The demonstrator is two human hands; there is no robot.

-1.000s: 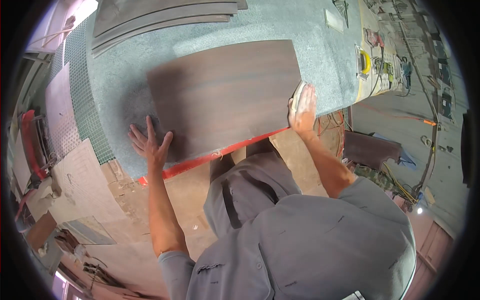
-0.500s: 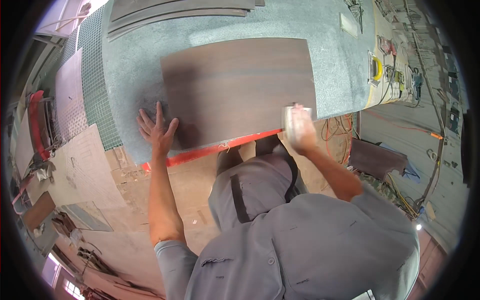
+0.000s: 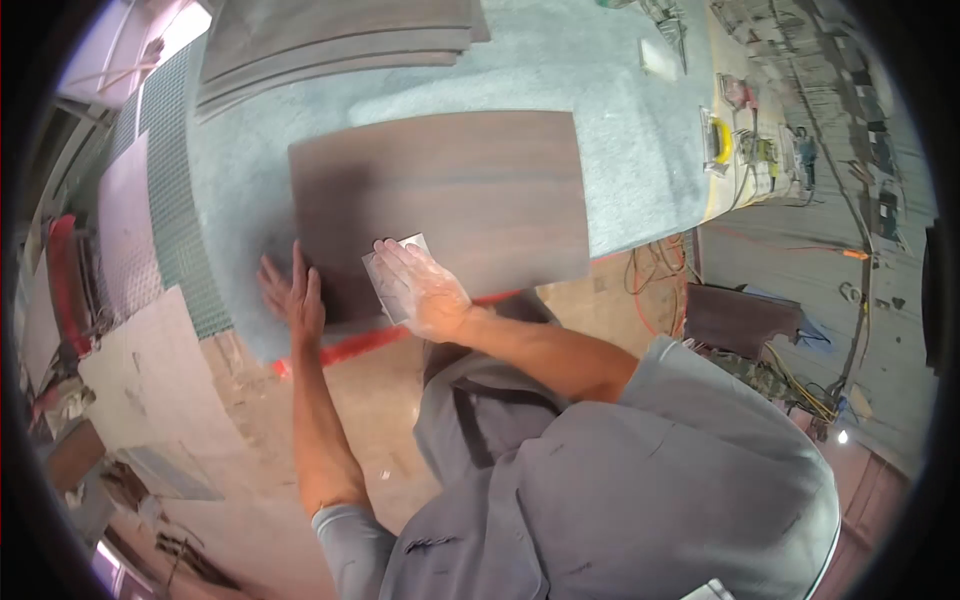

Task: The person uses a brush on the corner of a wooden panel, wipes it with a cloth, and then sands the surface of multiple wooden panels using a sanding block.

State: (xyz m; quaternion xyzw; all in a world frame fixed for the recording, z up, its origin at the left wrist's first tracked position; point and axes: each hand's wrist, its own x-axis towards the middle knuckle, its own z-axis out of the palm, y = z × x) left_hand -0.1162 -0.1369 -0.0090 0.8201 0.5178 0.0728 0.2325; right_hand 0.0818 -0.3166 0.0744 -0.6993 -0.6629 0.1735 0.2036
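Note:
A flat brown rectangular board (image 3: 490, 190) lies on a table covered in grey-green carpet (image 3: 640, 165). My left hand (image 3: 297, 300) is open at the board's left edge, fingers stretched over the carpet and the thumb beside the edge. My dusty right hand (image 3: 432, 295) lies over a pale sheet of sandpaper (image 3: 378, 280), pressing it onto the board near its front edge, left of the middle. The sheet's corners stick out past the fingers; its underside is hidden.
Several similar brown boards (image 3: 340, 45) are stacked at the far left of the table. A yellow-handled tool (image 3: 719, 141) rests by the right edge, near cables and other tools. Red edging (image 3: 350, 347) runs along the table's front. Green mesh (image 3: 185, 205) lies left.
My right hand has swept from the board's front right corner leftward across it with the sandpaper. My left hand stays by the left edge, its fingers closer together. The view has shifted slightly.

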